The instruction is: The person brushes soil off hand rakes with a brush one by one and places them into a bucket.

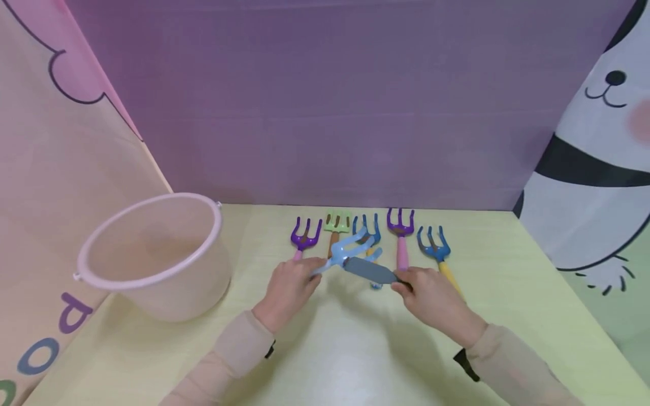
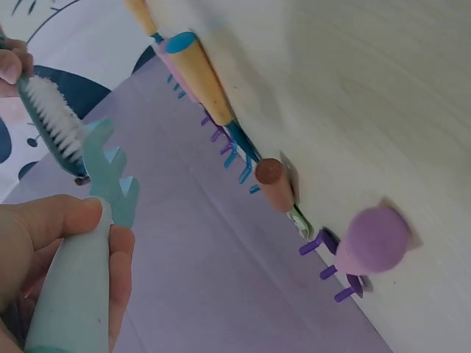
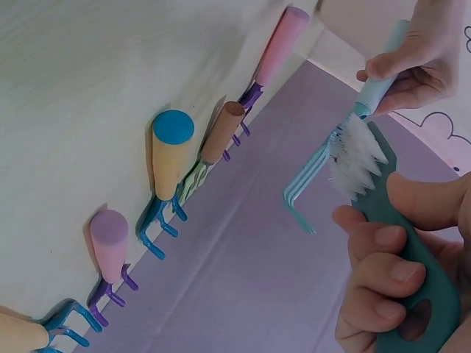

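My left hand [image 1: 290, 290] grips the pale blue handle of a small garden hand rake [image 1: 347, 248], holding it above the table with its tines to the right. In my right hand [image 1: 439, 301] is a dark green scrubbing brush [image 1: 372, 270], gripped by its handle. Its white bristles [image 3: 358, 158] meet the rake near the base of the tines in the right wrist view. Beyond the hands lies a row of hand rakes: purple [image 1: 306, 235], green [image 1: 337, 223], blue [image 1: 369, 232], another purple [image 1: 401, 225] and another blue [image 1: 435, 248], partly hidden by hands and tools.
A pale pink bucket [image 1: 190, 285] stands on the left of the light yellow table [image 1: 345, 372]. Behind the row rises a purple backdrop [image 1: 325, 124]. Printed cloth panels flank the table, the right one [image 1: 594, 225] with a panda figure.
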`<control>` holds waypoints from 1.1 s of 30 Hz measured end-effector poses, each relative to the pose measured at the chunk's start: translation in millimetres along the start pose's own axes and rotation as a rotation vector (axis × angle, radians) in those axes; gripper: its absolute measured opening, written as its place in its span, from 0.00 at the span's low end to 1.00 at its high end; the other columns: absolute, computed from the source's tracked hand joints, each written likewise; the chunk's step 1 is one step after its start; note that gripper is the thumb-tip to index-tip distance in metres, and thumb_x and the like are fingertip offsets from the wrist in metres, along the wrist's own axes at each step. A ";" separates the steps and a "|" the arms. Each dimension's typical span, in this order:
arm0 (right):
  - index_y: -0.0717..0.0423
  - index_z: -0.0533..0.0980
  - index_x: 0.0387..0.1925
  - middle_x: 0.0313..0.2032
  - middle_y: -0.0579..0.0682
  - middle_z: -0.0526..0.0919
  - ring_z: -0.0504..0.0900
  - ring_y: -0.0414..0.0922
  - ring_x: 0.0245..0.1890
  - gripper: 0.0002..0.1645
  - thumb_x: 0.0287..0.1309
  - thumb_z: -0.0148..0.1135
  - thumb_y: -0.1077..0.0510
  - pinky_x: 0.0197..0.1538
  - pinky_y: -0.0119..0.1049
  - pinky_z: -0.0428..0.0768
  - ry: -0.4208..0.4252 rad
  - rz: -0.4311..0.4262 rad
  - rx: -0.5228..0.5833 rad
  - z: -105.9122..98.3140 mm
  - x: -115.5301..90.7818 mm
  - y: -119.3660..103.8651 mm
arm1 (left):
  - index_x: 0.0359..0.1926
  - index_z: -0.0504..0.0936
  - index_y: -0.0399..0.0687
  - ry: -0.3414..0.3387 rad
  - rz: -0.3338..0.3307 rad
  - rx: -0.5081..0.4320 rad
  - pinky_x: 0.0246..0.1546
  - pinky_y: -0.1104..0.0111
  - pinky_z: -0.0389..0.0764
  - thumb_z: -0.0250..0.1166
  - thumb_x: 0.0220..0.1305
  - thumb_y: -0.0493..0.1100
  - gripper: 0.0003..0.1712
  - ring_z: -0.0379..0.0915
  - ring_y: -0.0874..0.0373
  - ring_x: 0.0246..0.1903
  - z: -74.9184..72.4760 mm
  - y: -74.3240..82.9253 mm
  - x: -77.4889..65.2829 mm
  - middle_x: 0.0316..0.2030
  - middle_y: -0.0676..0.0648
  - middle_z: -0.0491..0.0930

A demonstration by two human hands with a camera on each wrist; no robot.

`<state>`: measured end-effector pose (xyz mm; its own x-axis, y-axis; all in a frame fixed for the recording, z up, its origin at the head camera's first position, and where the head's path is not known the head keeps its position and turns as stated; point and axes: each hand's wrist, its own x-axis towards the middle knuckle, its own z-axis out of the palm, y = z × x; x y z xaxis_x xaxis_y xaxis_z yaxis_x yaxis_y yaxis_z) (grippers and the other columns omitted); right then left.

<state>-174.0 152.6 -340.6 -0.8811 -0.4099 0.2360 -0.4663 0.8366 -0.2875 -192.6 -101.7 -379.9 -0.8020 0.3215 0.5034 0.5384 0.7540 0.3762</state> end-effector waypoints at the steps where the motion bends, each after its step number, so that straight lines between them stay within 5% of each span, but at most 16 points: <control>1: 0.62 0.81 0.34 0.18 0.45 0.74 0.61 0.35 0.14 0.08 0.54 0.62 0.60 0.17 0.26 0.62 0.013 0.007 0.004 0.3 0.9 -0.1 | 0.42 0.83 0.41 -0.007 -0.002 -0.013 0.13 0.85 0.65 0.67 0.49 0.32 0.15 0.67 0.68 0.13 -0.4 0.1 1.0 0.37 0.43 0.84; 11: 0.64 0.81 0.35 0.14 0.44 0.65 0.59 0.38 0.13 0.10 0.55 0.61 0.60 0.17 0.29 0.58 0.090 0.059 0.001 -7.2 3.1 -3.3 | 0.42 0.83 0.41 -0.062 -0.043 -0.081 0.10 0.83 0.63 0.65 0.51 0.31 0.15 0.58 0.72 0.10 -4.5 4.9 4.0 0.37 0.43 0.84; 18: 0.69 0.79 0.40 0.23 0.54 0.79 0.63 0.37 0.14 0.15 0.54 0.61 0.61 0.17 0.28 0.64 0.223 0.011 -0.019 15.6 9.7 -9.2 | 0.44 0.83 0.45 -0.060 -0.037 -0.092 0.16 0.81 0.68 0.66 0.51 0.33 0.16 0.65 0.71 0.15 -4.2 13.7 6.8 0.38 0.47 0.85; 24: 0.67 0.79 0.37 0.21 0.52 0.77 0.70 0.43 0.14 0.13 0.51 0.63 0.60 0.18 0.35 0.72 0.298 -0.051 -0.156 28.5 6.1 -12.7 | 0.43 0.82 0.41 -0.030 -0.054 -0.097 0.16 0.83 0.68 0.66 0.51 0.32 0.16 0.65 0.70 0.14 -6.6 15.2 6.5 0.37 0.44 0.84; 33: 0.64 0.81 0.34 0.21 0.52 0.80 0.74 0.44 0.16 0.13 0.45 0.68 0.60 0.20 0.35 0.74 0.255 -0.117 -0.273 16.4 4.3 -10.9 | 0.43 0.83 0.43 -0.050 -0.035 -0.068 0.10 0.83 0.62 0.64 0.52 0.32 0.15 0.59 0.73 0.11 -4.8 11.8 2.5 0.37 0.45 0.84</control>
<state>-174.0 135.7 -351.7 -0.7592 -0.4333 0.4857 -0.4937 0.8696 0.0039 -187.0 -94.8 -370.5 -0.8316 0.3253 0.4501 0.5248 0.7255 0.4453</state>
